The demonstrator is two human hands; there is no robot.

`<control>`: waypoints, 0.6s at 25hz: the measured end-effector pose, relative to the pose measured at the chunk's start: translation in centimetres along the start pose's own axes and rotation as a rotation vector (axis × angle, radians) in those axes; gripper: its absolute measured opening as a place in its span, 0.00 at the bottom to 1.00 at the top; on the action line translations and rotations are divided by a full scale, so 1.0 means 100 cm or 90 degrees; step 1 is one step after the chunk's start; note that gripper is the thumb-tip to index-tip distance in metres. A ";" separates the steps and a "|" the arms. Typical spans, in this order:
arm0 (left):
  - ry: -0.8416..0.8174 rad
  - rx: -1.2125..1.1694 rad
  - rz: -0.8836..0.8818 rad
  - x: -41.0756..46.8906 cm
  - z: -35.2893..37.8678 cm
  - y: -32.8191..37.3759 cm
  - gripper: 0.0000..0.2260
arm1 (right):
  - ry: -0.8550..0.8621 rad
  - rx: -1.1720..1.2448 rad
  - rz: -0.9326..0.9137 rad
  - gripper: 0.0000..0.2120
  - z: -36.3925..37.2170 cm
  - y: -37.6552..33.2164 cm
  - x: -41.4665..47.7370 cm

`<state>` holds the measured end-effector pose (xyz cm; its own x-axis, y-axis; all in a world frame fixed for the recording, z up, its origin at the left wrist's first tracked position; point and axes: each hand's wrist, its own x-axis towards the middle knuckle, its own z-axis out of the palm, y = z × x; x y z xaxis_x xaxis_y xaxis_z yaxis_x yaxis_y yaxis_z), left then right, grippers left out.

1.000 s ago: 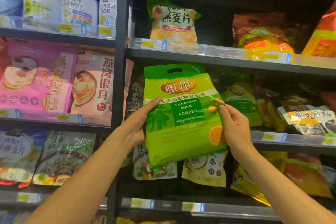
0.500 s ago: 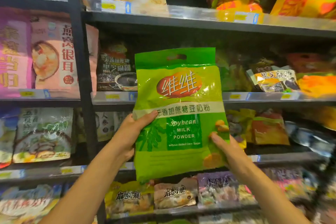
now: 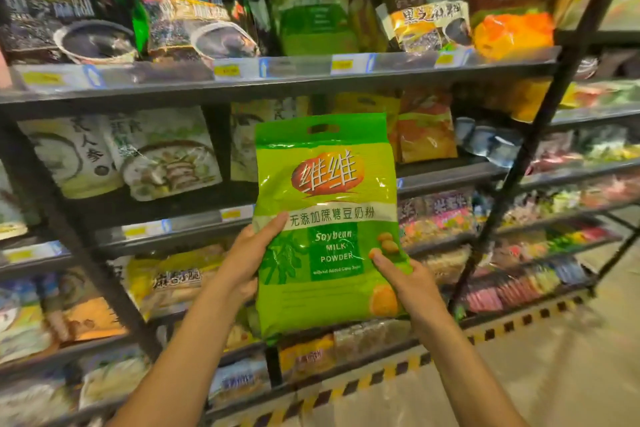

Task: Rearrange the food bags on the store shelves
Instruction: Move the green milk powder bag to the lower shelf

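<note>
store shelves [image 3: 277,80] w/ food bags behind; left hand [image 3: 247,258] & right hand [image 3: 410,282] both grasp green soybean milk powder bag [image 3: 325,204] upright, near.

Along the front edge of the upper shelf [image 3: 104,99], yellow price labels [image 3: 227,71] sit in a clear plastic rail [image 3: 298,66], each beside a small blue tab [image 3: 263,66]; the print is too blurred to read. More yellow tags [image 3: 231,214] line the front edge of the shelf below. At the base of the unit, black-and-yellow hazard striping [image 3: 381,374] runs slantwise and meets a pale beige floor [image 3: 554,374] that fills the lower right corner.
</note>
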<state>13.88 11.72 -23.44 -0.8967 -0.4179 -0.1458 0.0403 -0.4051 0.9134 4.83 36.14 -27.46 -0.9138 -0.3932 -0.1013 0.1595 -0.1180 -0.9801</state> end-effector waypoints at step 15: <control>0.010 0.081 -0.127 -0.004 0.067 -0.163 0.33 | 0.114 0.014 0.111 0.08 -0.135 0.069 -0.021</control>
<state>10.61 23.93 -35.76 -0.8742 -0.3529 -0.3336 -0.1939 -0.3761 0.9061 2.77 48.46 -36.28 -0.9231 -0.2412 -0.2994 0.3270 -0.0830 -0.9414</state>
